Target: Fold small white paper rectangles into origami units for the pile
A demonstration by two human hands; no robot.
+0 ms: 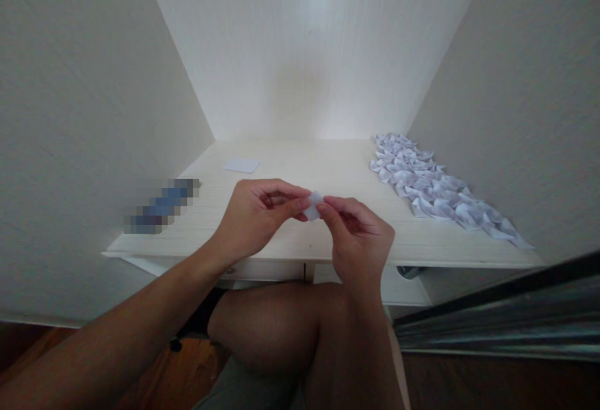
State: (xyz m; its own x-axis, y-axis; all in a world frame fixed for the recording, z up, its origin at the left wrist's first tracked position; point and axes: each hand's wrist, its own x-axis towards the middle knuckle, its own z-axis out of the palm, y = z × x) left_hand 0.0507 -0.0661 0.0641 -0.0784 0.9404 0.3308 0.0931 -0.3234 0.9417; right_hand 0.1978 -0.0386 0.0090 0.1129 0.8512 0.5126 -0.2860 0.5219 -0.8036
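Note:
A small piece of white paper [313,206] is held up above the front part of the white desk [285,241]. My left hand [262,213] pinches its left side between thumb and fingers. On the right side, my right hand [359,229] grips it the same way, thumb towards me. The paper looks folded, but its folds are too small to make out. Both hands are closed, with the fingertips close together at the paper.
Many folded white paper pieces [422,179] lie in rows along the desk's right side. A flat stack or sheet of white paper [242,165] rests at the back left. A pixelated bluish object [162,207] sits by the left wall. Walls enclose the desk on three sides.

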